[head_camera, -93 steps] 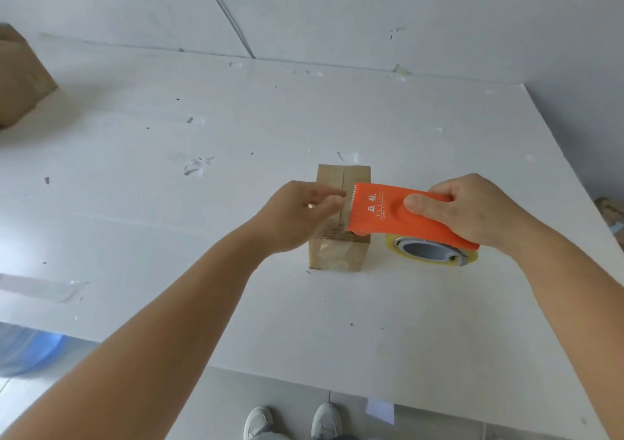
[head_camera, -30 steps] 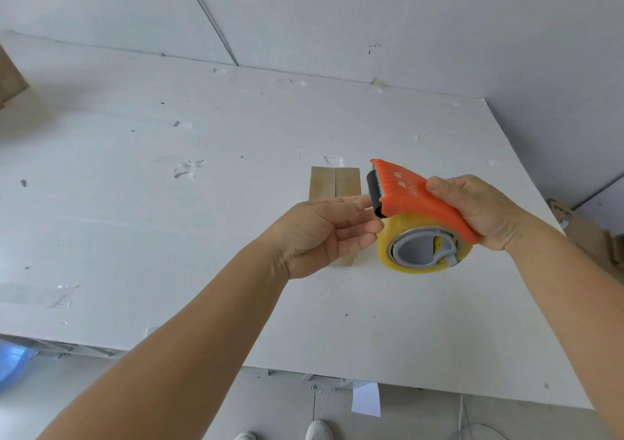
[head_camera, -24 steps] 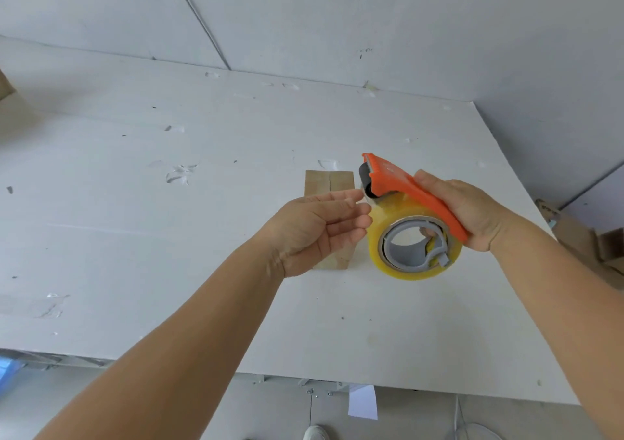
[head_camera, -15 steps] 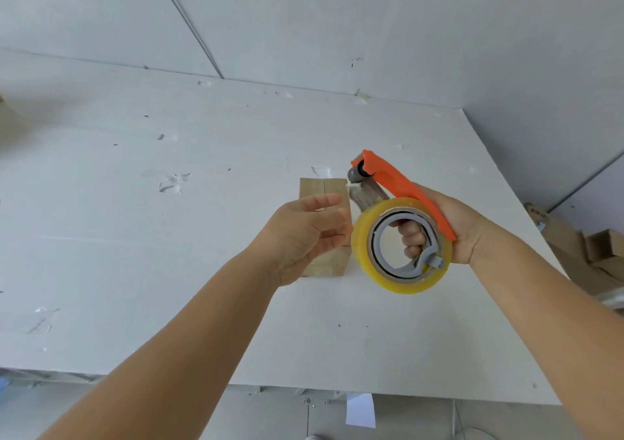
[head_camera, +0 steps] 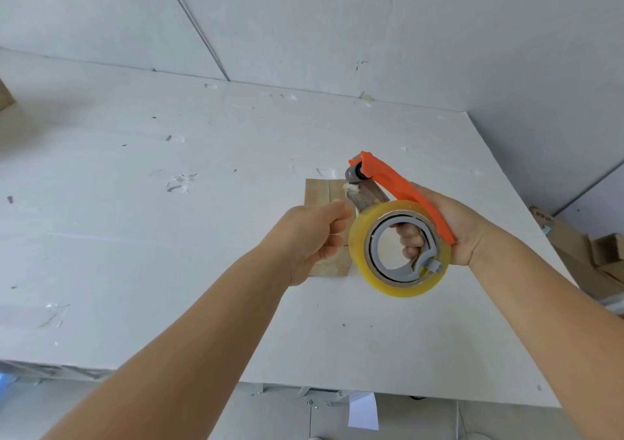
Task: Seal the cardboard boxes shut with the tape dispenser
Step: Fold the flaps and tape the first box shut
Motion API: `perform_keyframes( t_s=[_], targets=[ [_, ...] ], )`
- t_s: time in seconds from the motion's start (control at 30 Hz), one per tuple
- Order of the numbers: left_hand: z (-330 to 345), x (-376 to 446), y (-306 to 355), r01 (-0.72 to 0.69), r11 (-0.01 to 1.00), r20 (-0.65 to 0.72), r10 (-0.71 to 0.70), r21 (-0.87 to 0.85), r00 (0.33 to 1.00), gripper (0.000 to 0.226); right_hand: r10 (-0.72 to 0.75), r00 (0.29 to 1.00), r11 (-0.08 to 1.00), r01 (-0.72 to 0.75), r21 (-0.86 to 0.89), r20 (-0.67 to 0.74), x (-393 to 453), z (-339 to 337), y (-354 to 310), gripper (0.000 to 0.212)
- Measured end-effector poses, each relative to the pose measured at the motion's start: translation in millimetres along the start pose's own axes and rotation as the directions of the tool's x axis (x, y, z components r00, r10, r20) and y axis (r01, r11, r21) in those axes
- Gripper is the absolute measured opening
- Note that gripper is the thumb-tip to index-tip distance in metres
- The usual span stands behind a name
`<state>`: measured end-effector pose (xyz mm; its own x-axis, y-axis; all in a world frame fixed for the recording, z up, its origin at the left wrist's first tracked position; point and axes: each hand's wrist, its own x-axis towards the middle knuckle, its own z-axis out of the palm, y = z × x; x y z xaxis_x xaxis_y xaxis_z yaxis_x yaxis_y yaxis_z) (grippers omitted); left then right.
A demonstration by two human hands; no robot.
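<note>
White table [head_camera: 135,237] against white wall. Small cardboard box [head_camera: 319,191] sits mid-table, partly hidden behind both hands. Right hand [head_camera: 449,233] grips the orange tape dispenser [head_camera: 398,233] lifted above the box, fingers through the roll core. Left hand [head_camera: 314,237] curled just beside the roll; whether it pinches tape can't be told.

the left hand [head_camera: 312,237] and tape dispenser [head_camera: 398,237] hide most of the cardboard box [head_camera: 317,189]; whether the curled fingers pinch tape is unclear

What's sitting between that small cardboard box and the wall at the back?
Nothing but bare white table lies between the cardboard box and the wall, seen from the head camera.
</note>
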<state>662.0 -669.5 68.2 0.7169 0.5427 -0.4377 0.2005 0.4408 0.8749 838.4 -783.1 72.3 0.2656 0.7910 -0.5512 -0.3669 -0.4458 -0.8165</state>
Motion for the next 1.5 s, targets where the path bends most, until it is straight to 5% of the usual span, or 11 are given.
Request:
perform_keyframes(
  t_s=[0.2,0.83,1.23,1.3,1.37,1.5],
  targets=[
    [8.9,-5.9,-3.3,-0.297,0.935,-0.125,0.325,0.195,0.938,0.023,-0.013,0.998,1.000,0.011,-0.028,-0.064,-1.5,6.8,-3.9,0.061],
    [5.0,-8.2,-8.9,-0.231,0.965,-0.181,0.252,0.125,0.951,0.029,-0.020,0.992,0.993,0.005,-0.121,-0.121,-7.4,18.8,0.8,0.060],
    [-0.6,-6.1,-7.8,-0.346,0.903,-0.228,0.404,0.254,0.886,0.014,0.013,0.996,0.996,-0.020,-0.083,-0.089,-5.0,18.8,1.9,0.055],
    [-1.5,-4.2,-8.7,-0.388,0.823,-0.228,0.507,0.416,0.831,0.015,0.009,0.996,0.995,-0.018,-0.096,-0.094,-5.4,19.5,1.1,0.054],
    [-5.2,-1.6,-10.9,-0.402,0.628,-0.161,0.648,0.666,0.745,0.014,-0.002,0.995,0.992,-0.011,-0.124,-0.100,-7.2,19.7,-0.3,0.052],
    [-25.1,5.8,-16.6,-0.328,-0.077,0.214,0.889,0.941,0.404,0.017,-0.046,0.984,0.976,0.008,-0.218,-0.170,-17.1,22.0,-9.4,0.044]
  ],
)
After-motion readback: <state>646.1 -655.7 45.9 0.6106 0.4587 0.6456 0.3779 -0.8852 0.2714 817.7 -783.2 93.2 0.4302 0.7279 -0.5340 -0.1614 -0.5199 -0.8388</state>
